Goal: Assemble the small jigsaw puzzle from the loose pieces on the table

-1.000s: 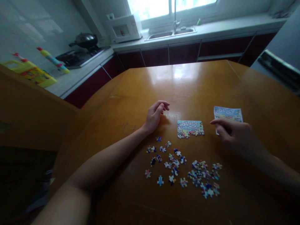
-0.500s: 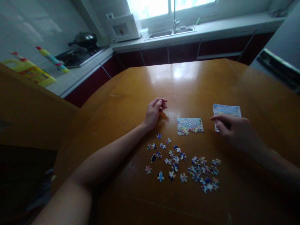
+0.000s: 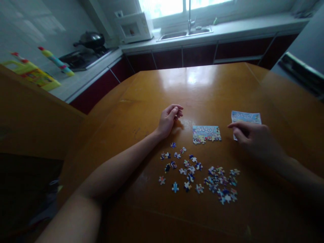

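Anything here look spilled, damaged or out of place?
Nothing looks spilled or damaged. The loose puzzle pieces lie scattered, and the assembled section has a ragged lower edge, as fits an unfinished puzzle. The slim bottle on the counter looks askew, but that is probably lens distortion near the picture's side.

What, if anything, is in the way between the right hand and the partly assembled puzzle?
Nothing visible stands between the right hand and the puzzle; only tabletop shows there. The picture sheet is partly hidden by the hand.
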A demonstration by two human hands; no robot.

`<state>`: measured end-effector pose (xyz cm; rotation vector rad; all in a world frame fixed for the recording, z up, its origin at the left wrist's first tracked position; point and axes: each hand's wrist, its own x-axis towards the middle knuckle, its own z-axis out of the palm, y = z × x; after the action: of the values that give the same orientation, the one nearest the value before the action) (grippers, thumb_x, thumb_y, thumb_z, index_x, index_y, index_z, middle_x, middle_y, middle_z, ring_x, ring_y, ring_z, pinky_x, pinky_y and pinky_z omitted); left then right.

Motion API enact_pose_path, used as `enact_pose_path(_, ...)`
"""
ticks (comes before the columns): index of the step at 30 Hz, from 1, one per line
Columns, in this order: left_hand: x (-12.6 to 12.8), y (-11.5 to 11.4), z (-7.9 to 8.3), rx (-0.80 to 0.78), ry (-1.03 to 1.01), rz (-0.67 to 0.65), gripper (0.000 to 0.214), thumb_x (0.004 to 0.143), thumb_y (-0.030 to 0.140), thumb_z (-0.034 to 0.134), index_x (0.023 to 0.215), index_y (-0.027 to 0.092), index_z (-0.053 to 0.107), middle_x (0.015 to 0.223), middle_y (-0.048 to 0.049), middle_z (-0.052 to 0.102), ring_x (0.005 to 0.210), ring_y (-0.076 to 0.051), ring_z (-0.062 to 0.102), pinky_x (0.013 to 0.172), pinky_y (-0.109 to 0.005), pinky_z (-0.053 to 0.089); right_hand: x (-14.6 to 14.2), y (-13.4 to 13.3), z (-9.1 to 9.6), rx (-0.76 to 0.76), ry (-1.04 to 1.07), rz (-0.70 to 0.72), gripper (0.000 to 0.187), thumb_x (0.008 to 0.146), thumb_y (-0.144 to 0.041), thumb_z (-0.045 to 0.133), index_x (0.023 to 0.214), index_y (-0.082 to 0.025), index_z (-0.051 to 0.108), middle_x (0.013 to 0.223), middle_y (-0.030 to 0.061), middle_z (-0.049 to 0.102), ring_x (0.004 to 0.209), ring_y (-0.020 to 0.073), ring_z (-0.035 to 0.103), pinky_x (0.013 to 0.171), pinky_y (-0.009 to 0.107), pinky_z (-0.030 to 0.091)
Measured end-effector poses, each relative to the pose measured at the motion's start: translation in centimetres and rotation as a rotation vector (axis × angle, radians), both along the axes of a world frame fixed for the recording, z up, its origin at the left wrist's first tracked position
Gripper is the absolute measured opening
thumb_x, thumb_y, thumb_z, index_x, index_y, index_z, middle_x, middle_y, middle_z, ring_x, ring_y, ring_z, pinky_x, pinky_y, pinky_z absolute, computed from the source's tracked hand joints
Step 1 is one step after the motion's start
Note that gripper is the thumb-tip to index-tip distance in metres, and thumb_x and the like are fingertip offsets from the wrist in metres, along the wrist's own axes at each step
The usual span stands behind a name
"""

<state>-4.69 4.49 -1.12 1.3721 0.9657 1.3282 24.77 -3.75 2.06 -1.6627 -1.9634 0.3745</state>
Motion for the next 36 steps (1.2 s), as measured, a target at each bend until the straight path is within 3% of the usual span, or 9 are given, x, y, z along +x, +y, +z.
enact_pose_path(16, 0.10, -0.09, -0.02, 0.014, 0.019, -0.010, 0.018, 0.088, 0.018, 0.049, 0.087, 0.019, 0.066, 0.073, -0.0011, 0.062, 0.066, -0.009, 0.055, 0.058, -0.021, 0.040, -0.28, -0.22, 0.12, 0.009, 0.031, 0.030, 0.027, 0.087, -0.032, 0.052, 0.094, -0.018, 0.073, 0.093, 0.0118, 0.076, 0.080, 0.0283, 0.069, 0.073, 0.041, 0.050)
enact_pose_path(24, 0.10, -0.03, -0.03, 0.015, 0.032, -0.024, 0.016, 0.086, 0.018, 0.050, 0.087, 0.019, 0.066, 0.073, -0.0011, 0.062, 0.067, -0.010, 0.056, 0.058, -0.021, 0.040, -0.48, -0.42, 0.20, 0.024, 0.021, 0.035, 0.028, 0.087, -0.030, 0.051, 0.095, -0.015, 0.073, 0.097, 0.0127, 0.076, 0.085, 0.0268, 0.070, 0.076, 0.037, 0.048)
enact_pose_path(31, 0.18, 0.02, -0.01, 0.015, 0.069, -0.024, 0.015, 0.085, 0.020, 0.051, 0.088, 0.019, 0.065, 0.073, -0.0012, 0.061, 0.067, -0.010, 0.054, 0.059, -0.022, 0.041, -0.38, -0.50, 0.27, 0.016, 0.028, 0.031, 0.025, 0.087, -0.032, 0.052, 0.092, -0.019, 0.073, 0.093, 0.0117, 0.076, 0.081, 0.0288, 0.069, 0.071, 0.039, 0.048)
enact_pose_path(36, 0.13, 0.10, -0.08, 0.020, 0.064, -0.033, 0.014, 0.085, 0.020, 0.052, 0.089, 0.019, 0.065, 0.074, -0.0015, 0.061, 0.067, -0.011, 0.054, 0.058, -0.022, 0.040, -0.53, -0.45, 0.43, 0.021, 0.025, 0.032, 0.026, 0.086, -0.029, 0.052, 0.093, -0.015, 0.074, 0.097, 0.0129, 0.076, 0.085, 0.0274, 0.070, 0.074, 0.037, 0.048)
